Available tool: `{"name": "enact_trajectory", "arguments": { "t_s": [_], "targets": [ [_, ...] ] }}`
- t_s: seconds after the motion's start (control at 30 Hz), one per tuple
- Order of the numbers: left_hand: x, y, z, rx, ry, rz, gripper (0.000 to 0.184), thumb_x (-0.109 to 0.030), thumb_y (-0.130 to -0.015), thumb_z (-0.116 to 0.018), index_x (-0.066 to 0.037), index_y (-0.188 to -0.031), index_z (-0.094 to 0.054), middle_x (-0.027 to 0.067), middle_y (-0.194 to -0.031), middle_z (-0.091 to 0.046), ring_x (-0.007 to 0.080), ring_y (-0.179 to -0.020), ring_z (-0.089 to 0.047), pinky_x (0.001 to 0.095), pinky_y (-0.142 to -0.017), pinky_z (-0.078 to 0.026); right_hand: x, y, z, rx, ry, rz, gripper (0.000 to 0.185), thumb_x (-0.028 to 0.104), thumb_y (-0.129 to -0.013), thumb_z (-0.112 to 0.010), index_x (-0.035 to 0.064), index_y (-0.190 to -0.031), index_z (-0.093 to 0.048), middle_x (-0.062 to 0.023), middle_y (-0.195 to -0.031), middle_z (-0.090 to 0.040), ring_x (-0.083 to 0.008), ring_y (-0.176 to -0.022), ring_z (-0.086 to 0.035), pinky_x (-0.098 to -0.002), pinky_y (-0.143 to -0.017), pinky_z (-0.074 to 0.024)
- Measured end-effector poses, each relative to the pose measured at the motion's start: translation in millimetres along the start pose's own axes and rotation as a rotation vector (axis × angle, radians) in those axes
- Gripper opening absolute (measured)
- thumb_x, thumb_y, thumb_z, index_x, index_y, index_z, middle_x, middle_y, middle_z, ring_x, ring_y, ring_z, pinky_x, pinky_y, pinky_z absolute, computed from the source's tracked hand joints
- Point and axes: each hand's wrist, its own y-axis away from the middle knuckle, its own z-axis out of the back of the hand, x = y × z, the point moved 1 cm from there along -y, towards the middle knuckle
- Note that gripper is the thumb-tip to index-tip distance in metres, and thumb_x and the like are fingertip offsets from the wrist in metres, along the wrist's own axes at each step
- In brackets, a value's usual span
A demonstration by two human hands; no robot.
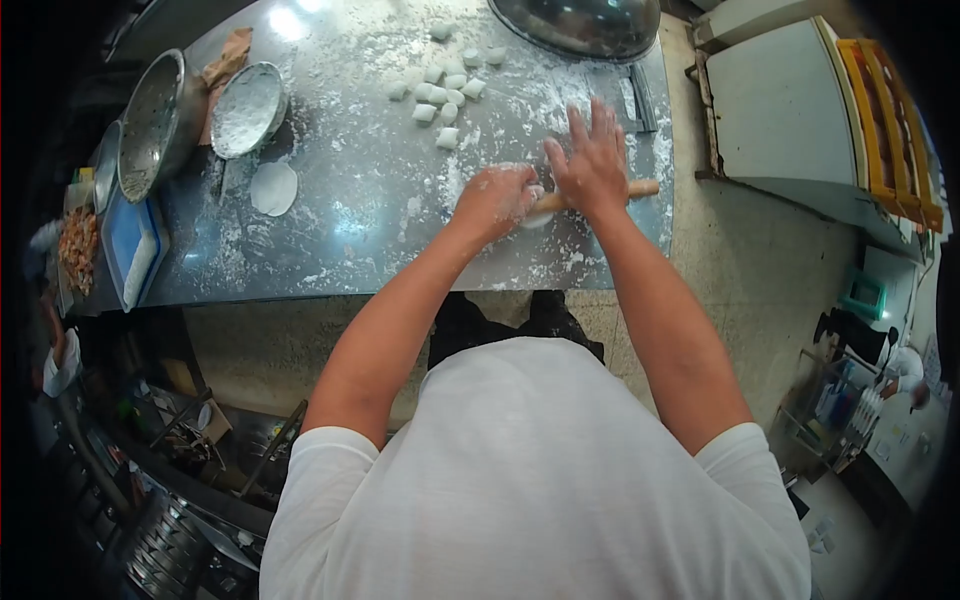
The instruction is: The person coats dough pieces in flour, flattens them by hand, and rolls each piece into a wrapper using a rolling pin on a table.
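My left hand (497, 202), dusted with flour, is curled closed at the edge of a small white dough round (537, 220). A wooden rolling pin (643, 188) lies across that round, its left part beside my left fingers. My right hand (592, 165) rests flat on the pin with fingers stretched out and spread. Beyond my hands sits a cluster of small white dough pieces (448, 95). Farther left, a flat rolled dough disc (274, 189) lies on the floury steel table (380, 200). My left fingertips are partly hidden.
At the left stand a bowl of flour (245, 112), a large metal bowl (160, 125) and a blue-and-white tray (135, 250). A big dark round lid or pan (580, 25) sits at the far edge. Other people (905, 375) appear at both sides.
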Motion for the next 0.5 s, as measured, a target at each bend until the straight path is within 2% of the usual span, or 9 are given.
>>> {"name": "enact_trajectory", "arguments": {
  "t_s": [0.03, 0.1, 0.17, 0.2, 0.27, 0.33, 0.4, 0.43, 0.5],
  "targets": [
    [-2.3, -0.7, 2.2, -0.018, -0.001, -0.002, 0.026, -0.02, -0.09, -0.062, -0.003, -0.108, -0.067, 0.0212, -0.099, -0.069, 0.04, -0.097, -0.066, 0.0475, -0.089, -0.051, -3.5, 14.3, 1.9, -0.008, -0.025, 0.026, 0.064, 0.049, -0.095, -0.054, 0.0142, -0.149, -0.048, -0.0212, -0.159, -0.033, -0.0388, -0.149, -0.027, -0.0489, -0.123, -0.0178],
    [-5.5, 3.6, 1.2, 0.199, -0.09, -0.038, 0.025, -0.021, -0.09, -0.062, -0.003, -0.107, -0.066, 0.0212, -0.097, -0.069, 0.0404, -0.097, -0.066, 0.0478, -0.09, -0.05, -11.2, 60.4, 9.4, 0.056, -0.047, 0.034, 0.061, 0.047, -0.094, -0.055, 0.016, -0.147, -0.051, -0.02, -0.158, -0.037, -0.0396, -0.147, -0.03, -0.0518, -0.121, -0.0203],
    [-1.2, 14.6, -7.6, 0.118, -0.036, 0.012, 0.024, -0.02, -0.09, -0.063, -0.002, -0.106, -0.066, 0.0211, -0.097, -0.069, 0.0411, -0.096, -0.065, 0.048, -0.088, -0.05, -19.8, 110.4, 17.5, 0.207, 0.038, 0.089, 0.06, 0.046, -0.093, -0.056, 0.018, -0.146, -0.052, -0.0189, -0.156, -0.039, -0.0407, -0.146, -0.033, -0.0549, -0.119, -0.0215],
    [-0.2, 20.3, -11.5, 0.055, 0.018, 0.058, 0.023, -0.019, -0.091, -0.063, -0.002, -0.105, -0.066, 0.021, -0.096, -0.069, 0.0418, -0.095, -0.065, 0.0482, -0.086, -0.05, -20.1, 120.8, 19.6, 0.212, 0.037, 0.089, 0.06, 0.046, -0.093, -0.056, 0.018, -0.146, -0.052, -0.0189, -0.156, -0.039, -0.0407, -0.146, -0.033, -0.0549, -0.119, -0.0215],
    [-6.0, 27.3, -6.5, 0.091, 0.105, 0.132, 0.022, -0.019, -0.091, -0.062, -0.002, -0.105, -0.065, 0.0209, -0.095, -0.069, 0.0417, -0.094, -0.065, 0.0485, -0.085, -0.05, -23.2, 134.3, 19.5, 0.194, 0.073, 0.083, 0.061, 0.046, -0.092, -0.056, 0.019, -0.146, -0.052, -0.0179, -0.157, -0.039, -0.041, -0.145, -0.034, -0.0565, -0.119, -0.0209],
    [-2.2, 26.2, -9.7, 0.143, 0.188, 0.207, 0.021, -0.018, -0.091, -0.062, -0.002, -0.104, -0.065, 0.0207, -0.094, -0.069, 0.0417, -0.093, -0.065, 0.0488, -0.084, -0.05, -8.4, 93.1, 15.4, 0.194, 0.098, 0.012, 0.062, 0.048, -0.093, -0.055, 0.0187, -0.147, -0.051, -0.0181, -0.158, -0.037, -0.0406, -0.147, -0.03, -0.0551, -0.12, -0.0204],
    [2.4, 23.5, -15.6, -0.035, 0.052, 0.063, 0.021, -0.018, -0.09, -0.062, -0.002, -0.105, -0.065, 0.0205, -0.094, -0.069, 0.041, -0.093, -0.065, 0.0488, -0.084, -0.05, 4.1, 39.6, 6.9, 0.097, 0.049, -0.044, 0.063, 0.05, -0.094, -0.054, 0.017, -0.147, -0.051, -0.0186, -0.159, -0.035, -0.0405, -0.148, -0.029, -0.0541, -0.12, -0.0199],
    [-5.2, 17.4, -6.3, -0.054, 0.041, 0.116, 0.021, -0.018, -0.09, -0.063, -0.002, -0.102, -0.066, 0.0212, -0.095, -0.069, 0.0396, -0.095, -0.066, 0.0486, -0.085, -0.05, 1.7, 28.5, -1.6, 0.1, 0.046, -0.051, 0.063, 0.05, -0.094, -0.054, 0.017, -0.147, -0.051, -0.0186, -0.159, -0.035, -0.0405, -0.148, -0.029, -0.0541, -0.12, -0.0199],
    [-4.4, 12.1, -9.1, -0.076, 0.015, 0.082, 0.021, -0.018, -0.09, -0.063, -0.002, -0.101, -0.067, 0.0213, -0.096, -0.069, 0.0393, -0.095, -0.066, 0.0485, -0.086, -0.05, 6.6, 3.4, -6.4, -0.025, -0.041, 0.004, 0.063, 0.05, -0.095, -0.054, 0.0148, -0.146, -0.051, -0.0193, -0.158, -0.036, -0.0413, -0.146, -0.031, -0.0534, -0.12, -0.02]
  ]
}}
